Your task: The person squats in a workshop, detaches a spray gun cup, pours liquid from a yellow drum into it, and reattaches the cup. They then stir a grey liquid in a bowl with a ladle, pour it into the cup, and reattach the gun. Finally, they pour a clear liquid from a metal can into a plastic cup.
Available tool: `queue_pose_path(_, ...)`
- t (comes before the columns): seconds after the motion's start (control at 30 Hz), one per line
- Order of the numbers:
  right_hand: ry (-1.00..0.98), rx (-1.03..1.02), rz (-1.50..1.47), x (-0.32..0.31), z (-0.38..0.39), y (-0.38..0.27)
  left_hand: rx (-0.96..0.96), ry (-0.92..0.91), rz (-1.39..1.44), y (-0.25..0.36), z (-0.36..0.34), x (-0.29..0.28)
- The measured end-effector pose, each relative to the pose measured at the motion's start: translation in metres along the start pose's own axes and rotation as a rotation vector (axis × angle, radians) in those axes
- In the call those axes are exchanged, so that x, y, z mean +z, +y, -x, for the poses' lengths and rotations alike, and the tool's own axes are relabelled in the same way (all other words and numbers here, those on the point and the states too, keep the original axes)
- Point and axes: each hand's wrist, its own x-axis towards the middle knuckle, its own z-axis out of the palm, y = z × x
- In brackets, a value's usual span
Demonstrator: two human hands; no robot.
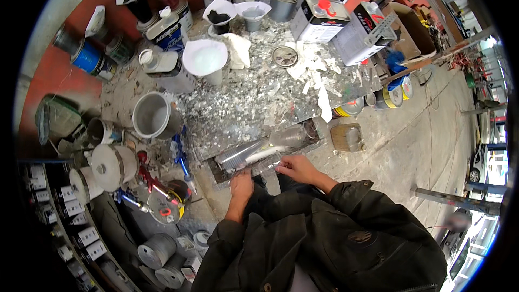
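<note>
A drawer [220,181] stands pulled out below the worktop's near edge. Inside it lie a stack of clear plastic cups [243,154], a long white object [257,155] and more clear plastic [292,137] on the right. My left hand [241,186] is at the drawer's front edge, fingers curled over it. Farther right, my right hand [299,168] has its fingers drawn together over the drawer front, next to something clear and shiny; what they pinch is too small to make out.
The paint-spattered worktop [232,103] bears a grey bucket [153,115], a paper strainer [205,58], metal canisters [319,20], a round lid [284,57] and torn white paper [313,67]. Spray guns [183,154] hang at its left side. A yellowish plastic container [347,138] stands on the floor at right.
</note>
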Motion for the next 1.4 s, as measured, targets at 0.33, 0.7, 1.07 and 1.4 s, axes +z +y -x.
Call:
queue_pose_path(0.33,-0.311,-0.024,0.012,0.038,-0.03,0.014,0.067,0.006,0.769,0.002,0.017,-0.039)
queue_pose_path(0.7,-0.079,0.02,0.379,0.18,-0.179,0.1,-0.672,0.19,0.77,-0.033,0.145,-0.07)
queue_pose_path(1.07,-0.139,-0.222,-0.041,0.083,-0.067,0.002,-0.545,0.359,1.693,-0.019,0.118,-0.084)
queue_pose_path(1.4,0.375,-0.924,0.16,-0.055,-0.077,-0.183,-0.309,0.221,1.709,-0.008,0.098,-0.108)
